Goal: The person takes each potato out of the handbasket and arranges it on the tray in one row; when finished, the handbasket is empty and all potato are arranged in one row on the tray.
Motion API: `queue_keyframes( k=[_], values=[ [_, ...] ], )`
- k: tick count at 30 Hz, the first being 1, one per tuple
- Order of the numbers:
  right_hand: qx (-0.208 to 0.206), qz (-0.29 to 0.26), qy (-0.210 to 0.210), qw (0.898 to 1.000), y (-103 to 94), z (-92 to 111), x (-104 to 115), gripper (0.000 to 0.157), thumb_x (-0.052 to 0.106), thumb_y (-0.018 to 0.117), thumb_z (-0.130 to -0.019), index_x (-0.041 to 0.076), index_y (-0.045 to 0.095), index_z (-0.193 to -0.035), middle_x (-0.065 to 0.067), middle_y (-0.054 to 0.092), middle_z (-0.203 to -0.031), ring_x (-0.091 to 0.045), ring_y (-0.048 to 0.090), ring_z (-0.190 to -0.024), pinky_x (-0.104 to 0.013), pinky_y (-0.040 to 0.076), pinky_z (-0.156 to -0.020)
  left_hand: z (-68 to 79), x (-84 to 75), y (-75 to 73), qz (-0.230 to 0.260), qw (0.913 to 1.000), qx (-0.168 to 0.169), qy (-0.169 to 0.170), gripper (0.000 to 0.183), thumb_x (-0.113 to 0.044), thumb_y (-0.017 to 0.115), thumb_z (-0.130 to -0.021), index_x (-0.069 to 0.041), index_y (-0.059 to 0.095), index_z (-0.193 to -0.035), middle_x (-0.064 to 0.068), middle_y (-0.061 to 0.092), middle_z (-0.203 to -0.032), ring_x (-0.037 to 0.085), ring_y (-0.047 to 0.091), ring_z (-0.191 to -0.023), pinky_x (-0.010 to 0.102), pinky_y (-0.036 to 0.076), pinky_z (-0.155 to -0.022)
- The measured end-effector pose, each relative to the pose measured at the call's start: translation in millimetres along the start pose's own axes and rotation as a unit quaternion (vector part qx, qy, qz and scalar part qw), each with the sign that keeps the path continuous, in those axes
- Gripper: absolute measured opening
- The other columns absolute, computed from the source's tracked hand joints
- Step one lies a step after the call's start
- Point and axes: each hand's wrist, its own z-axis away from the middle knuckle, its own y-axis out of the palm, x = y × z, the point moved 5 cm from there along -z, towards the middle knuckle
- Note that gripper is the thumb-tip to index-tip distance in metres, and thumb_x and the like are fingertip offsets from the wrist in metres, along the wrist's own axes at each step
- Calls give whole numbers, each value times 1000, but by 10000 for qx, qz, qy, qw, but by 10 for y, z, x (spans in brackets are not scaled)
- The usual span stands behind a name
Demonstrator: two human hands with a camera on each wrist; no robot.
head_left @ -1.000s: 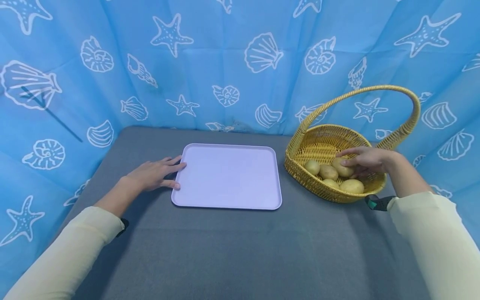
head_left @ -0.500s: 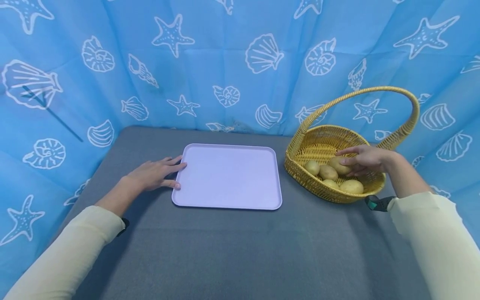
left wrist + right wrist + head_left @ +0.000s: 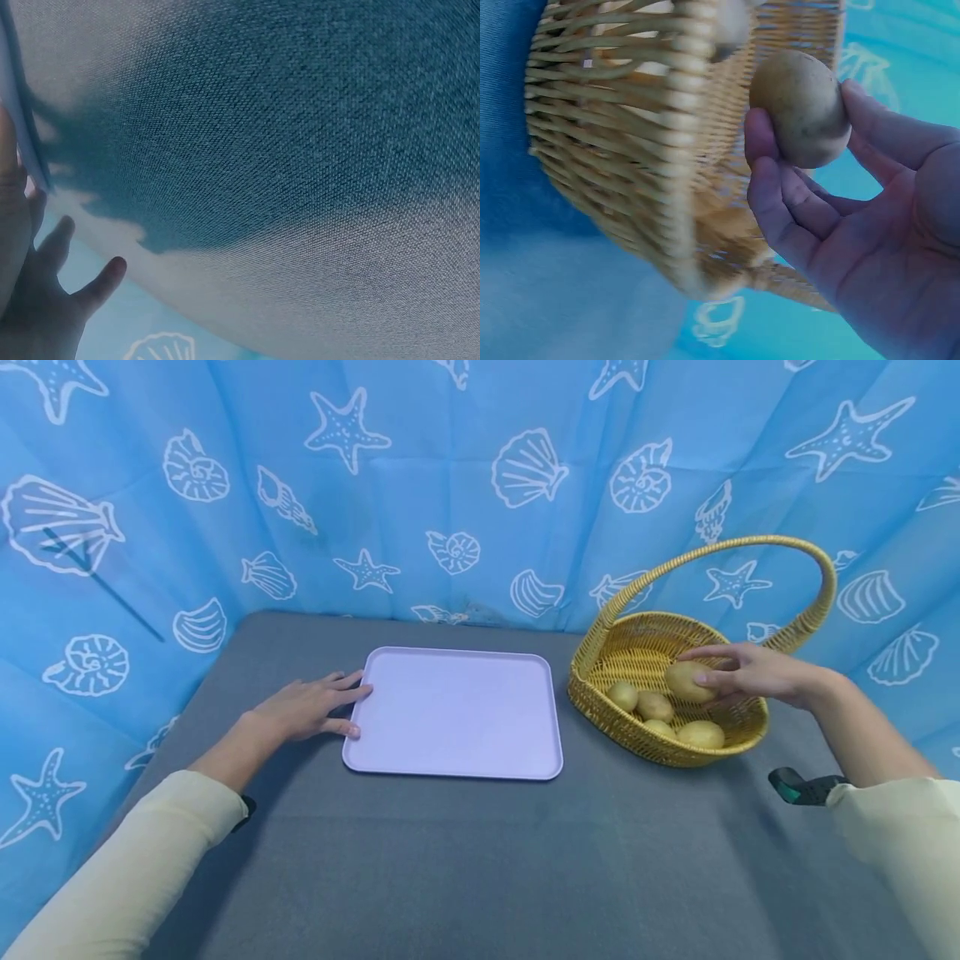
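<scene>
My right hand [image 3: 757, 672] pinches a potato [image 3: 686, 682] between thumb and fingers, over the inside of the yellow wicker basket [image 3: 630, 727]. In the right wrist view the potato [image 3: 800, 109] is up at rim height, with the thumb on one side and fingertips on the other. Several more potatoes lie in the basket, among them a large one [image 3: 701, 734] near the front rim. My left hand [image 3: 300, 708] has its fingers spread, thumb and fingertips on the left rim of the pale lilac tray [image 3: 457, 714]. Only part of that hand [image 3: 45, 292] shows in the left wrist view.
A tall arched handle [image 3: 750, 540] rises over the basket, behind the right hand. The grey cloth-covered table [image 3: 480, 860] runs toward the front. A blue curtain [image 3: 450, 485] with white shells and starfish hangs right behind the table's far edge.
My right hand has lifted the potato up from the others in the basket, and the right forearm has swung outward to the right. The left hand and the tray stay put.
</scene>
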Motion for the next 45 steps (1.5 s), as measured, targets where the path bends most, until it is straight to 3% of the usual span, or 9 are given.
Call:
queue_keyframes(
  k=[5,8,11,13,19,23,32,41,45],
  values=[
    [-109,486,-386,9980,-40,175,217,54,27,52,-105,8,36,-152,-16,62,-109,-24,64,-93,-39,56,-79,-27,-28,-19,-90,10000,-2,-18,86,-59,62,-89,-14,33,-156,17,22,-163,47,13,-148,76,11,-109],
    [-100,595,-664,9960,-3,247,384,52,27,52,-105,10,37,-152,-14,61,-119,-25,65,-100,-37,57,-83,-34,-41,-31,-131,9999,-16,-8,86,-58,64,-89,-13,34,-155,18,23,-162,47,13,-148,76,12,-109],
    [-4,521,-945,9942,100,287,570,50,24,52,-105,12,38,-152,-15,60,-118,-26,64,-99,-35,56,-82,-31,-45,-39,-119,9999,-56,53,86,-57,66,-88,-11,36,-154,19,25,-161,47,14,-148,75,13,-109],
    [77,520,-1225,9911,194,288,700,48,21,53,-105,12,41,-151,-14,59,-118,-27,63,-98,-35,56,-82,-22,-51,-46,-98,9999,-87,96,86,-56,67,-88,-9,37,-153,20,26,-161,47,14,-148,74,14,-110],
    [272,760,-1963,9772,482,271,1000,46,17,57,-102,14,47,-147,-8,52,-143,-21,57,-120,-32,53,-90,-12,-50,-68,-95,9998,-67,131,85,-55,68,-87,-8,40,-152,21,30,-159,47,14,-148,73,15,-110],
    [337,787,-2241,9708,657,241,1145,47,17,60,-101,10,48,-146,-5,55,-142,-19,59,-117,-31,54,-91,-23,-65,-116,-307,9994,-25,151,84,-58,67,-85,-10,44,-150,21,33,-157,48,15,-147,75,16,-108],
    [570,826,-2621,9598,1114,-29,1484,47,18,60,-101,11,49,-146,-3,55,-141,-21,53,-122,-47,45,-101,-24,-68,-136,-535,9983,-12,219,81,-56,70,-85,-10,48,-148,21,35,-156,48,18,-146,76,18,-107],
    [1022,561,-3250,9385,1645,-423,1822,47,11,60,-100,5,49,-144,-8,57,-137,-18,57,-109,-38,52,-90,-57,-52,-107,-623,9976,-52,284,79,-56,69,-85,-12,50,-147,21,33,-157,48,18,-147,76,19,-107],
    [1095,418,-3307,9364,1884,-601,1905,46,10,61,-99,2,48,-143,-10,59,-131,-18,59,-106,-37,53,-87,-63,-46,-100,-617,9978,-17,225,80,-57,69,-85,-12,48,-148,20,32,-158,48,18,-147,76,19,-107]
  ],
)
